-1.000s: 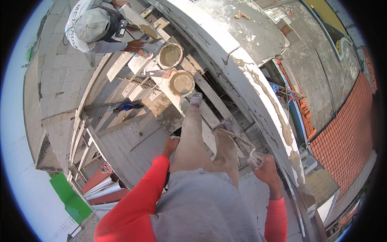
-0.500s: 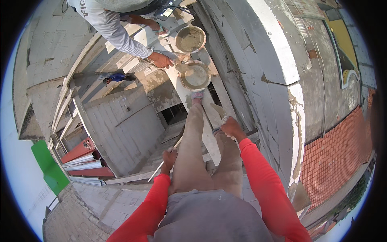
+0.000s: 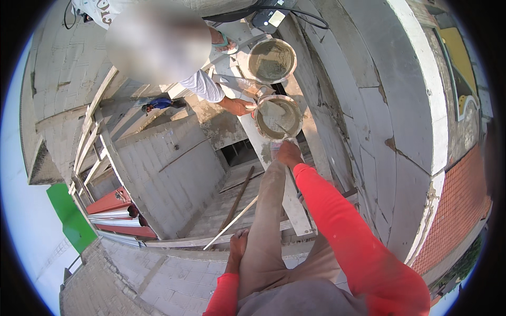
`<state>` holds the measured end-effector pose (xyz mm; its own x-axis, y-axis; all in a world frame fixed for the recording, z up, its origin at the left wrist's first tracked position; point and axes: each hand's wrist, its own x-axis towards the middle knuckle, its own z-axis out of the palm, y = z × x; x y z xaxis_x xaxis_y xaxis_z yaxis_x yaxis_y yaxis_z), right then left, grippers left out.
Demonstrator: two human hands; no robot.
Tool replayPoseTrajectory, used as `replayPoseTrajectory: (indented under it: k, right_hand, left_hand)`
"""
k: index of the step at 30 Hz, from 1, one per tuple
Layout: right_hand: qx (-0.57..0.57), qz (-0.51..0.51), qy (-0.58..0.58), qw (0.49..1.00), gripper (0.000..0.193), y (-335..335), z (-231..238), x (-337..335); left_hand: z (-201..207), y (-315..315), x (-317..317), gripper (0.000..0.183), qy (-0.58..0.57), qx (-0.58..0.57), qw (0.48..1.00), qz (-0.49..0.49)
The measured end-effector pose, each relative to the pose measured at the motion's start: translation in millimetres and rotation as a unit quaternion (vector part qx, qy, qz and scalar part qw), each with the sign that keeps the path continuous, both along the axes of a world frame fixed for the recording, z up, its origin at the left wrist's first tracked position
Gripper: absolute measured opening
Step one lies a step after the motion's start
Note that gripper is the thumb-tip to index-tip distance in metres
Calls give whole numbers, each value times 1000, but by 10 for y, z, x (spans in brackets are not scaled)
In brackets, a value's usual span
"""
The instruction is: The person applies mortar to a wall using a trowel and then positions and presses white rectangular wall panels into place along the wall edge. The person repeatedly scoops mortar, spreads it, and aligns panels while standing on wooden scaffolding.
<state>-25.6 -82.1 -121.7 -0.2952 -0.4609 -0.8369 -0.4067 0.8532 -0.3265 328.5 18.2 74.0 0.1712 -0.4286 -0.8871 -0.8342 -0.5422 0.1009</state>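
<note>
While the right grip (image 3: 289,154) seems wrapped round a trowel (image 3: 283,129) dipping into the bucket (image 3: 299,124) just ahead, a shallow scoop clear of the co-worker's hand (image 3: 238,107) probably works best. Whether the left grip (image 3: 239,245), lower beside the thigh (image 3: 259,253), holds anything, I cannot tell.

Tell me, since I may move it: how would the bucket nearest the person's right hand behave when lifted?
The bucket is probably heavy for its size, given the grey mix inside. That mix looks wet, so it might slosh if tilted.
</note>
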Motion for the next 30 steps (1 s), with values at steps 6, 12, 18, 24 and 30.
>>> replayPoseTrajectory:
  k: [6,12,18,24,30]
  right_hand:
    - [-2,-71,-60,996,56,625,645,191]
    - [71,-198,-17,977,57,2428,1339,47]
    - [81,-184,126,971,35,5041,1285,-6]
    - [19,-6,279,960,19,6667,1601,638]
    - [-7,-69,268,961,15,6846,1670,1729]
  left_hand:
    - [-105,-156,48,47,32,-63,989,-129]
    - [27,-336,-266,45,-16,-109,980,-163]
    - [-17,-466,-496,40,76,-147,969,-181]
    - [-173,-497,-774,33,130,-166,942,-261]
    - [-114,-412,-1034,21,134,-251,684,-671]
